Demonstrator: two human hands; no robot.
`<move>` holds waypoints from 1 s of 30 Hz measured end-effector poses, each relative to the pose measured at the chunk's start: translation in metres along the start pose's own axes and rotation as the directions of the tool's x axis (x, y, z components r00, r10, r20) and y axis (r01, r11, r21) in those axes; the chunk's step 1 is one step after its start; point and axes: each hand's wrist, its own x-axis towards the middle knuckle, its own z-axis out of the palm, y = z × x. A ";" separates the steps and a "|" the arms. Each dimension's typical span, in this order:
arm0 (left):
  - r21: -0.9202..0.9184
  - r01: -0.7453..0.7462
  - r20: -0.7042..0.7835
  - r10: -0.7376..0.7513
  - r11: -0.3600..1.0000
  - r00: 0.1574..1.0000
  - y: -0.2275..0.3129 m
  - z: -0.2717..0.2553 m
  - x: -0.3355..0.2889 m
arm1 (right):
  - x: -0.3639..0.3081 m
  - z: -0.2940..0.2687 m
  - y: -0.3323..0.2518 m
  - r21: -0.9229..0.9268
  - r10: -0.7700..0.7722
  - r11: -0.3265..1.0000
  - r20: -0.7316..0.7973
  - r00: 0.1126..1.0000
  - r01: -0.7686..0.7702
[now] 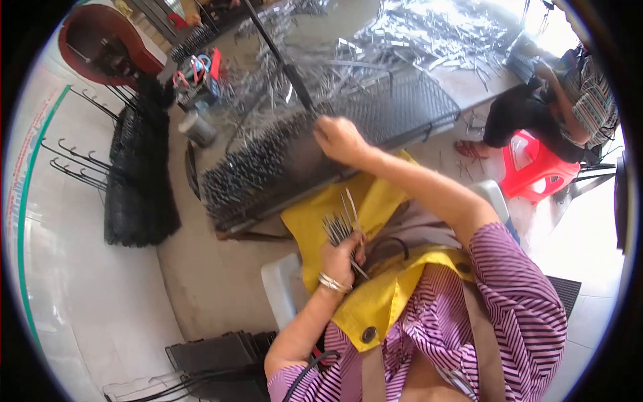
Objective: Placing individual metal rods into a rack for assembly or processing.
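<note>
My left hand (343, 258) is closed around a bundle of thin metal pins (340, 226) held over my yellow apron (321, 224); a silver bracelet sits on that wrist. My right hand (340, 139) reaches forward and rests on a dark rack (268, 171) studded with rows of upright metal pins, its fingers pinched at the rack's top. Whether a pin is between those fingers is not visible. The rack lies tilted in front of my lap.
Heaps of loose metal pins (429, 33) cover the floor beyond the rack. Black wire mesh panels (137, 187) with hooks stand at left. Another person (569, 107) sits at right beside a red plastic stool (536, 167). More dark racks (214, 355) lie at lower left.
</note>
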 end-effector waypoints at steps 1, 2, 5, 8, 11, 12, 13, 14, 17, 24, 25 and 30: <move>0.008 -0.009 -0.003 0.009 1.000 1.000 0.002 0.001 -0.001 | 0.004 -0.004 -0.006 -0.018 0.035 0.999 0.039 0.999 -0.034; -0.002 0.015 -0.015 -0.015 1.000 1.000 0.002 0.001 0.000 | 0.007 -0.003 -0.005 -0.078 0.035 0.996 0.074 0.997 -0.029; -0.054 0.001 0.007 -0.001 0.999 1.000 0.004 0.002 0.001 | 0.016 -0.010 -0.010 -0.140 0.077 0.989 0.212 0.974 -0.047; -0.099 -0.024 0.037 0.027 0.995 0.999 0.004 0.002 0.002 | 0.008 -0.027 -0.015 -0.182 0.063 0.983 0.282 0.957 -0.012; -0.129 -0.046 0.013 0.048 0.991 0.999 0.005 -0.001 0.000 | -0.014 -0.054 -0.041 0.165 0.327 0.861 0.543 0.773 -0.480; -0.145 -0.050 0.018 0.053 0.988 0.998 0.004 -0.003 0.001 | -0.021 -0.062 -0.049 0.255 0.363 0.730 0.642 0.676 -0.634; -0.146 -0.041 0.020 0.045 0.988 0.999 0.003 -0.002 0.001 | -0.032 -0.068 -0.052 0.251 0.370 0.726 0.642 0.671 -0.641; -0.142 -0.049 0.032 0.054 0.989 0.998 0.002 -0.002 0.001 | -0.041 -0.073 -0.055 0.309 0.364 0.679 0.645 0.672 -0.665; -0.134 -0.059 0.068 0.069 0.989 0.995 0.002 -0.002 0.001 | -0.059 -0.075 -0.053 0.383 0.352 0.596 0.665 0.658 -0.706; -0.078 -0.074 0.085 0.080 0.994 0.993 0.004 0.001 -0.002 | -0.061 -0.077 -0.051 0.457 0.367 0.482 0.670 0.646 -0.748; -0.087 -0.091 0.075 0.098 0.992 0.992 0.004 0.002 -0.002 | -0.060 -0.079 -0.051 0.440 0.359 0.523 0.663 0.657 -0.730; -0.110 -0.079 0.062 0.086 0.991 0.994 0.004 0.001 -0.001 | -0.036 -0.079 -0.037 0.432 0.401 0.773 0.233 0.886 -0.464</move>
